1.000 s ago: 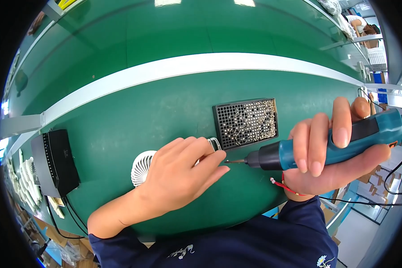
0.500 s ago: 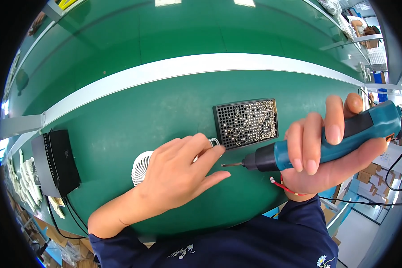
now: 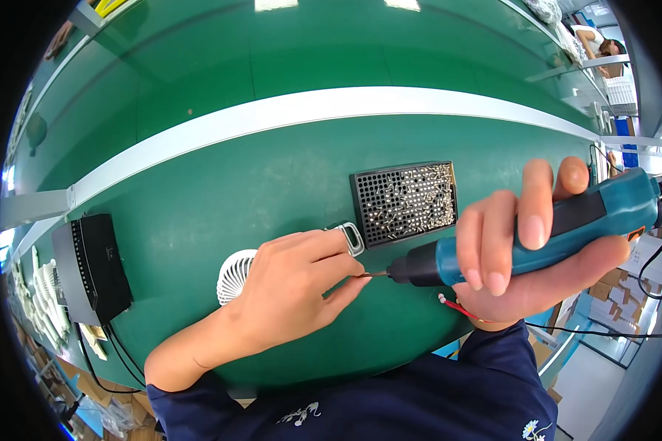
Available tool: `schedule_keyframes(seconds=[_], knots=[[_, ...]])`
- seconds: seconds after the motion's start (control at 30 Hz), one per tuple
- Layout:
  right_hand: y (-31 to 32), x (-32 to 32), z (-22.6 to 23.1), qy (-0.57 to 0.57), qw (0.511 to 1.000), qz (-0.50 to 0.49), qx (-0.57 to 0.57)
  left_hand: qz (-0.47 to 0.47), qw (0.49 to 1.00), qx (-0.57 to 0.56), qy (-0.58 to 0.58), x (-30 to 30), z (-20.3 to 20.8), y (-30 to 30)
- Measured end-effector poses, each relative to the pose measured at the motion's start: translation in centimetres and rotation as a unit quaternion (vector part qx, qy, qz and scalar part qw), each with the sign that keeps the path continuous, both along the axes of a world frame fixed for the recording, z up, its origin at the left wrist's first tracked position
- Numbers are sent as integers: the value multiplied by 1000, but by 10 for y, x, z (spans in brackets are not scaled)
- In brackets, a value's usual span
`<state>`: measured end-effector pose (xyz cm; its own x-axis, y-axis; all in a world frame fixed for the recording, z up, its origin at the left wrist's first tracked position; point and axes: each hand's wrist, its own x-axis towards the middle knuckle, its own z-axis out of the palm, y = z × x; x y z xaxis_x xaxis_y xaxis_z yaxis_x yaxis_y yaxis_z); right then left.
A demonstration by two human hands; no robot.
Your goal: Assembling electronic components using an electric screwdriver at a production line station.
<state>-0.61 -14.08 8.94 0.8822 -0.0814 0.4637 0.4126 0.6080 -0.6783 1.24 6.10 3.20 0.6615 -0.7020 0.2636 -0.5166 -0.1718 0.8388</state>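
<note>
My right hand (image 3: 518,257) is wrapped round a teal and black electric screwdriver (image 3: 585,228), its thin bit pointing left. The thumb and forefinger of my left hand (image 3: 298,283) pinch together at the bit's tip; whether a screw sits between them is hidden. Under and beside that hand, a white ribbed round part (image 3: 233,279) shows at its left. A pale metal loop (image 3: 351,239) sticks out past its knuckles. The hand covers whatever lies between the two, so I cannot tell if they join. Just beyond is a black screw tray (image 3: 406,203) full of holes, with many small screws strewn over it.
A black box-shaped device (image 3: 90,268) with cables stands at the left of the green table (image 3: 221,187). White parts (image 3: 48,298) are piled behind it. A white rail (image 3: 309,106) crosses the table's far side. Another person (image 3: 599,45) is at the far right.
The screwdriver has moved slightly left, bringing its bit to my left fingertips. My left thumb and forefinger, apart before, have closed at the bit's tip. More of the metal loop now shows.
</note>
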Motion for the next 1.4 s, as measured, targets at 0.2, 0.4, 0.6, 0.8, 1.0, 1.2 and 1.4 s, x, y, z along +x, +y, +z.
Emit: schedule_keyframes(seconds=[0.2,0.4,0.6,0.8,1.0,1.2,1.4], knots=[[2,-3,1,1,1000,-8,-16,-6,1000,17,-9,-1,2,-1],[2,-3,0,-6,1000,0,-18,-6,999,30,-25,-2,3,-2],[2,-4,0,-17,999,20,-32,-9,999,30,-20,-3,2,-1],[10,-6,-4,-73,996,-18,-46,42,996,33,65,-3,-3,2],[26,-4,-18,-93,989,-70,-94,46,997,67,19,5,-3,4],[26,2,-21,-89,988,-48,-116,75,995,63,33,3,-8,3],[25,7,-21,-120,982,-47,-137,96,994,46,24,2,-8,2]])
